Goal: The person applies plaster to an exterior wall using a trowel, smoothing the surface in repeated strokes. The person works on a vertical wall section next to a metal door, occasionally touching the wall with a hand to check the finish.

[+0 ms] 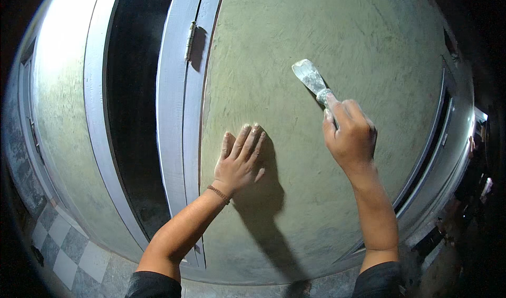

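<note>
A greenish plastered wall (311,192) with streaky marks fills the middle of the head view. My left hand (240,161), dusted white at the fingertips, has its fingers stretched out against or just off this wall, right of the door frame; its shadow falls to the lower right. Higher up on the right, my right hand (350,134) is closed round the handle of a putty knife (310,77). The knife's broad blade, smeared with whitish filler, points up and left at the wall surface. Whether its edge touches the plaster I cannot tell.
Left of the wall stands a pale lilac door frame (176,113) with a metal hinge (190,41) beside a dark opening (134,108). Another frame (435,140) bounds the wall at right. Checkered floor tiles (74,245) lie at lower left, dim clutter (448,245) at lower right.
</note>
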`<state>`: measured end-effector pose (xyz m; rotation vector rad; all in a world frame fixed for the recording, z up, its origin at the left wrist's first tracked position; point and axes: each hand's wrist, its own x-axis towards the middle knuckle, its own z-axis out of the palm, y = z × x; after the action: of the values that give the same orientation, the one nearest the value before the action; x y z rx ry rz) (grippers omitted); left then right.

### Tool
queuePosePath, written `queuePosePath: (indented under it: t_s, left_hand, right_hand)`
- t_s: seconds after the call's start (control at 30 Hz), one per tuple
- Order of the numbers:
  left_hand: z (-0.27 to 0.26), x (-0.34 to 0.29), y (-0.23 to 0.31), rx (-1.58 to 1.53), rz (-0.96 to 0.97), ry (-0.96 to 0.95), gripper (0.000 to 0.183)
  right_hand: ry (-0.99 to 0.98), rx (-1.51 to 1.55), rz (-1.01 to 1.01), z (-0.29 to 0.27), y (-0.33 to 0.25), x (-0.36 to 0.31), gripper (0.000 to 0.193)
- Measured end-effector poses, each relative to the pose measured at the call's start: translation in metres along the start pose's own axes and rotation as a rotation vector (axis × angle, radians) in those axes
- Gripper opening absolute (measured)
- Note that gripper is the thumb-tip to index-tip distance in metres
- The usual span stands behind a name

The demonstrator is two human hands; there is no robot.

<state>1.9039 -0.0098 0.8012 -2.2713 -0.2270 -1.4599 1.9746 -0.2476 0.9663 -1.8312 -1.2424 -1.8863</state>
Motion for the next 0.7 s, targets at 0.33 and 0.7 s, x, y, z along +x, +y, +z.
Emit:
queuePosePath:
  t_s: [0.33,0.7]
  left_hand:
    - [0.0,0.002,-0.002,0.012,0.049,0.008,0.095]
    - [-0.004,-0.006,-0.004,-0.104,0.056,0.009,0.105]
  right_hand:
    - [-0.074,0.007,0.15,0.0,-0.03,0.01,0.035]
    - [-0.117,0.044,0.041,0.001,-0.056,-0.072,0.044]
